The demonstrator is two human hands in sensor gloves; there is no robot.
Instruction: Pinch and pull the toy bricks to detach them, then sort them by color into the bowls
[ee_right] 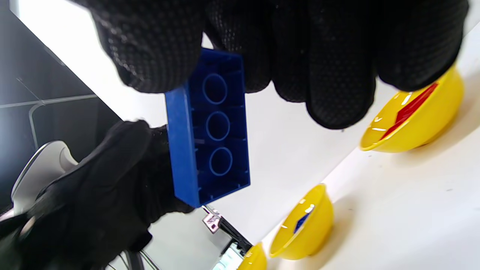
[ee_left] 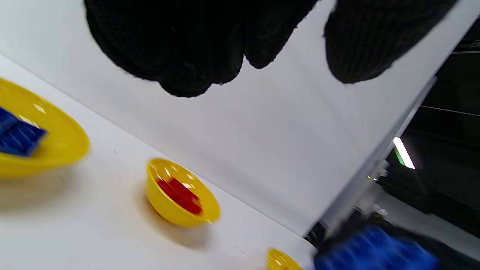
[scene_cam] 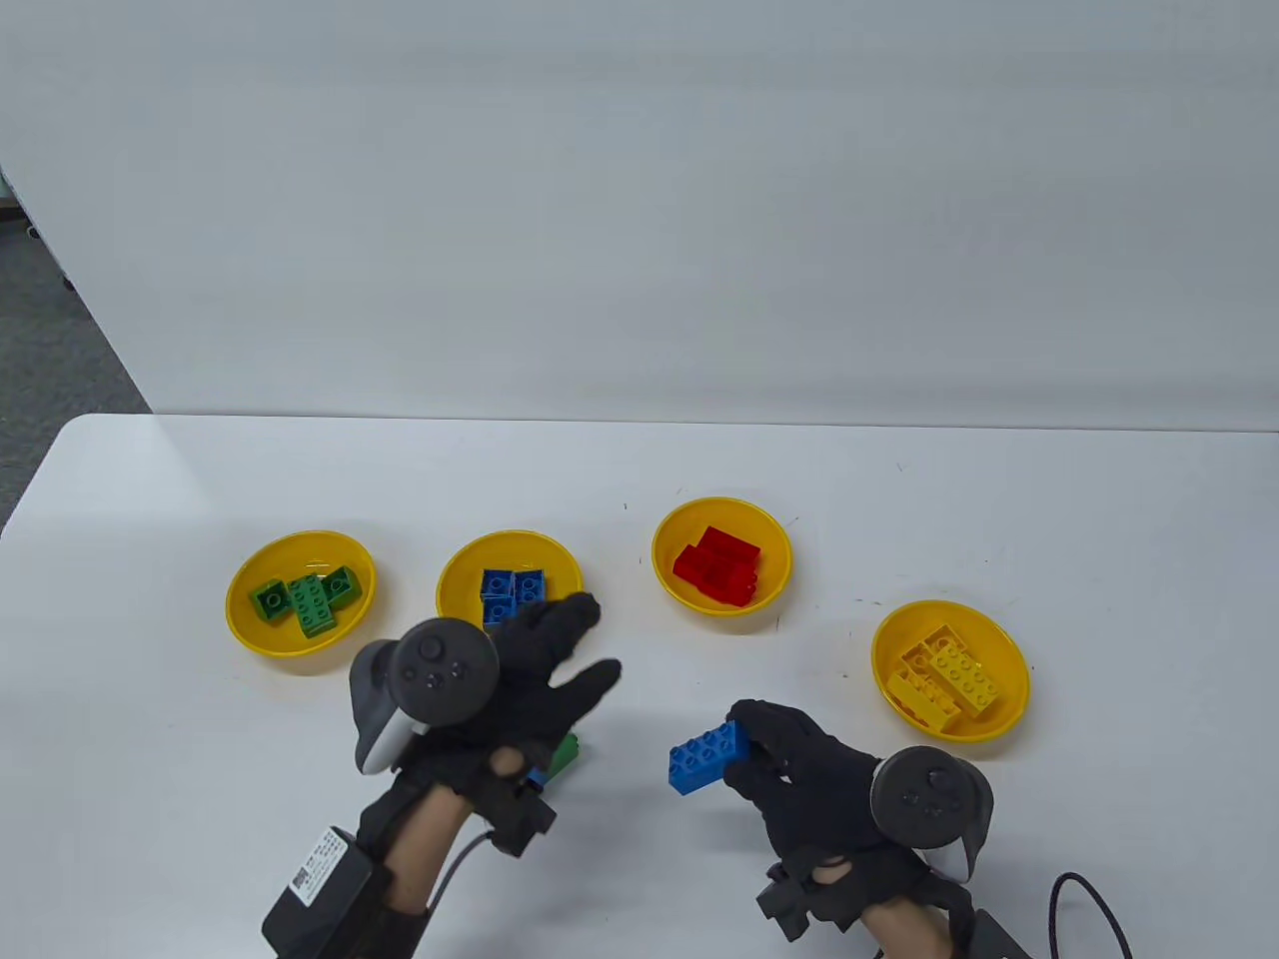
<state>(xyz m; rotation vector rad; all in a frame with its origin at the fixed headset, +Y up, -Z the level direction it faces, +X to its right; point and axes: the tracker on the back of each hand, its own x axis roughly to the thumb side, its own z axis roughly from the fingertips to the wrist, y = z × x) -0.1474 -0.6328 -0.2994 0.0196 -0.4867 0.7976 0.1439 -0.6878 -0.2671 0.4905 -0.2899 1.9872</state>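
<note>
My right hand [scene_cam: 751, 741] pinches a blue brick [scene_cam: 707, 756] by one end, a little above the table; from below its hollow underside [ee_right: 210, 127] shows between thumb and fingers [ee_right: 330, 75]. My left hand [scene_cam: 590, 644] hovers with fingers spread over the near edge of the bowl of blue bricks [scene_cam: 452, 584] and holds nothing; its fingers [ee_left: 187, 56] hang free. A green brick [scene_cam: 568, 754] peeks out from under the left palm, mostly hidden. The other bowls hold green bricks [scene_cam: 240, 619], red bricks [scene_cam: 667, 579] and yellow bricks [scene_cam: 1011, 654].
All the bowls are yellow and stand in a row across the white table. The red bowl [ee_left: 165, 210] and the blue bowl [ee_left: 63, 150] lie ahead of the left hand. A white wall stands behind the table. Glove cables trail off the near edge.
</note>
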